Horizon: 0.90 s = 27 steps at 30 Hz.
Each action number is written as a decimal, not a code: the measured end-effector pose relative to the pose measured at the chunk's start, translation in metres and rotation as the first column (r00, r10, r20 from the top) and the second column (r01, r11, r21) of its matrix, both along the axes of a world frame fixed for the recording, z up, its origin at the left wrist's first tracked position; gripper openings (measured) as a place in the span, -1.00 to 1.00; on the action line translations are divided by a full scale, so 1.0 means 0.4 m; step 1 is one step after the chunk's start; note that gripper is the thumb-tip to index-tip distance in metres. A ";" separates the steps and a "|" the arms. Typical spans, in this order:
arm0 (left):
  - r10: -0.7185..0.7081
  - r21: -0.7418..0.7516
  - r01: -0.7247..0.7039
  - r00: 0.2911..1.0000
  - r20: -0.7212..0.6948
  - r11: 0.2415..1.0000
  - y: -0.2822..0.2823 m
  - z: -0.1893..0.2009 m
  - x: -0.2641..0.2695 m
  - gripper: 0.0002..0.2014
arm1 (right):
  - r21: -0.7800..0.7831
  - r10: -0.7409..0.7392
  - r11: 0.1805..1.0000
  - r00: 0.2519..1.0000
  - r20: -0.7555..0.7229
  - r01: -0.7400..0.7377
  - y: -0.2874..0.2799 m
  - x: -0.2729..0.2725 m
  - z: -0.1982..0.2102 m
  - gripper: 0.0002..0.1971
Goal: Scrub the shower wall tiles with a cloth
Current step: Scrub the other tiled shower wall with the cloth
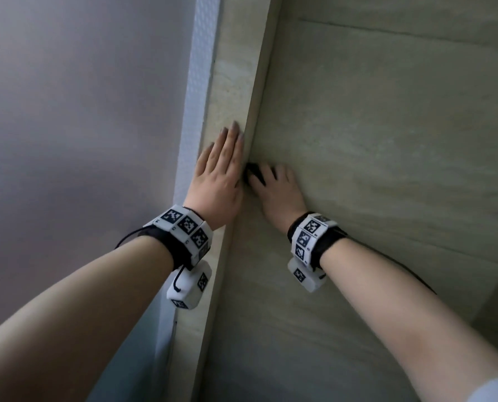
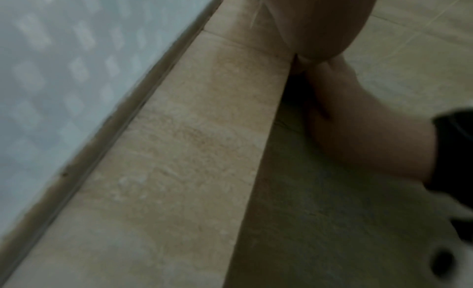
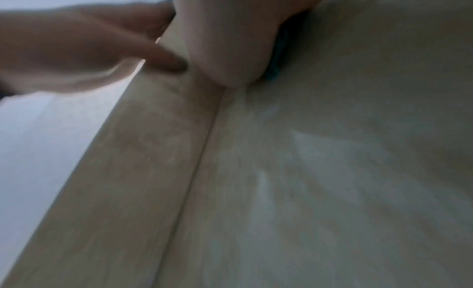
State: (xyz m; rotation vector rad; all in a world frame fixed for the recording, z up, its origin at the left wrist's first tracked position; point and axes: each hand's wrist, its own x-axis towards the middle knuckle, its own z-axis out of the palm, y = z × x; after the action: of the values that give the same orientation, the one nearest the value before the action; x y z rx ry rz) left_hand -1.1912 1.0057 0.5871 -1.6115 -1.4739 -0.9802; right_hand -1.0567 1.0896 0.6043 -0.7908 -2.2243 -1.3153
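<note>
My left hand [image 1: 221, 169] lies flat with straight fingers on the narrow beige tile strip [image 1: 230, 82] at the corner. In the left wrist view only its palm [image 2: 314, 19] shows. Just right of it, my right hand [image 1: 276, 187] presses a small dark cloth [image 1: 252, 171] against the large wall tile [image 1: 386, 140], fingers curled over it. In the right wrist view the cloth [image 3: 277, 55] shows teal under the right palm [image 3: 230, 39], with the left hand [image 3: 76, 49] beside it. Most of the cloth is hidden under the fingers.
A white patterned frame [image 1: 198, 82] borders the strip on the left, with a pale frosted panel [image 1: 68, 111] beyond it. Grout lines cross the wall tile above and below my hands. A darker recess sits at the lower right [image 1: 497, 300].
</note>
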 end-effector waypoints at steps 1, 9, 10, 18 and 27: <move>0.014 -0.024 -0.014 1.000 -0.004 1.000 -0.003 0.002 0.000 -0.19 | -0.017 0.044 0.999 0.998 0.053 -0.044 0.004 0.010 -0.041 -0.57; 0.046 -0.075 -0.045 0.999 0.017 0.996 -0.036 0.009 0.012 -0.17 | -0.227 0.357 0.929 0.868 0.344 -0.293 0.003 0.077 -0.265 -0.56; 0.044 -0.070 -0.042 0.999 0.027 0.997 -0.035 0.005 0.015 -0.17 | -0.247 0.374 0.922 0.855 0.360 -0.299 -0.003 0.080 -0.266 -0.66; 0.004 -0.040 0.001 0.994 0.107 0.999 -0.049 0.028 0.000 -0.14 | -0.355 0.470 0.856 0.851 0.233 -0.375 -0.052 0.095 -0.067 -0.26; 0.106 -0.363 -0.014 0.966 0.235 0.932 -0.133 0.125 0.052 -0.08 | -0.579 0.336 0.780 0.940 0.067 -0.237 -0.118 0.181 0.183 -0.48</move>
State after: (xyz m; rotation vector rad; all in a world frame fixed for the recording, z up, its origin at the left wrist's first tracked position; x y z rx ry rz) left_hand -1.1702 0.9524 0.6371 -1.7270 -1.9591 -0.9464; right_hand -0.9842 1.0425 0.6777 -0.4966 -2.7859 -0.5836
